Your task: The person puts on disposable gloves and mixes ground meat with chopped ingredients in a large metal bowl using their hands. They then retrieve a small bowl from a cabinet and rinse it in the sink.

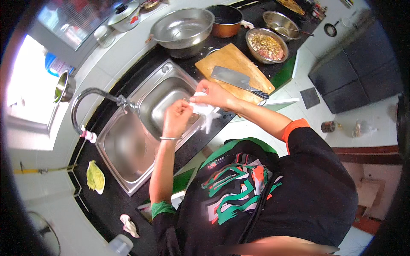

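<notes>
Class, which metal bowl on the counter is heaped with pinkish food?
The middle bowl, between the cutting board and the farther bowl: pinkish, yellow-flecked food fills it, unlike that bowl or the wide basin.

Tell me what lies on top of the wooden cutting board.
A broad-bladed cleaver with a dark handle lies on the wooden cutting board. The wood beneath its blade is covered, and the right hand hides part of the board's near edge.

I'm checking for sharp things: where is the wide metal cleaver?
In the head view, right of centre in the upper half, the dark-handled, wide metal cleaver lies on the light-brown rectangular wooden board, near the bare right hand.
</notes>
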### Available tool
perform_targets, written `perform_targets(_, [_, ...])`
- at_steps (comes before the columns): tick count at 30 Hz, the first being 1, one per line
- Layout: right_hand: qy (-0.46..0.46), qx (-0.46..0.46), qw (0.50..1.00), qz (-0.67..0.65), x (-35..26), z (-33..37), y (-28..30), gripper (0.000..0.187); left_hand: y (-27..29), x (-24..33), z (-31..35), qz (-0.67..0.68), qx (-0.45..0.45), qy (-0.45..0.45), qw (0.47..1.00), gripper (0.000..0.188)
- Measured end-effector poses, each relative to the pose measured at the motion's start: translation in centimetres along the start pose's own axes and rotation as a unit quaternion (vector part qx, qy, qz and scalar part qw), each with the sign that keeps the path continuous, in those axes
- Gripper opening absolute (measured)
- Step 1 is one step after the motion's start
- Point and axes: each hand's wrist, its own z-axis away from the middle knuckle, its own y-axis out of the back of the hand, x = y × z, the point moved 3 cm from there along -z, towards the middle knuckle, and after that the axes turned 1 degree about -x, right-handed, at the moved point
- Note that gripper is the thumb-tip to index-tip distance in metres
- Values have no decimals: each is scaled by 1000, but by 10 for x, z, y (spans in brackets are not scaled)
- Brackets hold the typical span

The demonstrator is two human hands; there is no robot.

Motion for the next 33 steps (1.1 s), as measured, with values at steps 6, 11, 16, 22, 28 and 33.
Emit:
perform_targets(6, [-11, -68, 998, -10, -37, -15, 51, 29, 14, 39, -60, -40, -26, -28, 998, 3])
perform_targets(11, [5, -65, 998, 14, -60, -48, 91, 18, 7, 93, -95, -68, -6, -17, 998, 4])
perform_targets(16, [29, -109, 994, -3, -92, -76, 101, 20, 15, 122, -121, -69, 28, -30, 997, 5])
perform_targets(22, [53, -108, 993, 18, -109, -98, 113, 19, 5, 145, -128, -87, 62, -46, 993, 15])
perform_targets(28, [55, -138, 989, 2, -95, -101, 119, 19, -7, 142, -130, -105, 41, -22, 993, 15])
perform_targets(33, [67, -142, 987, 34, -86, -95, 122, 27, -16, 133, -132, -144, 6, 6, 990, 13])
